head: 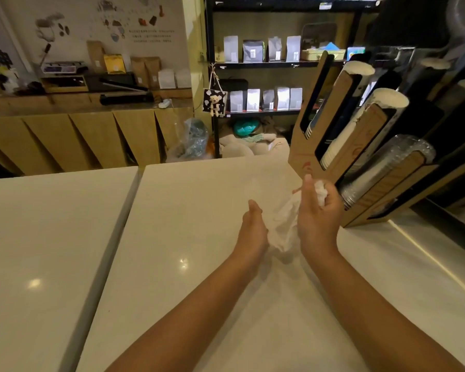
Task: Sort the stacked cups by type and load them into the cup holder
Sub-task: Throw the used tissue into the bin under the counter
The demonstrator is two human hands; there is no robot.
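Note:
A crumpled clear plastic wrapper hangs between my two hands above the white counter. My right hand grips its bunched upper end with curled fingers. My left hand is beside the wrapper's lower part with fingers mostly straight; whether it touches the plastic is unclear. Just right of my hands stands the tilted brown cup holder. Its slots hold a stack of white paper cups, a stack of dark cups and a stack of clear plastic cups.
A seam splits the counter into two slabs. Black shelves with coffee bags stand behind. A wooden counter with boxes and bags runs along the far left wall. Plastic bags lie on the floor.

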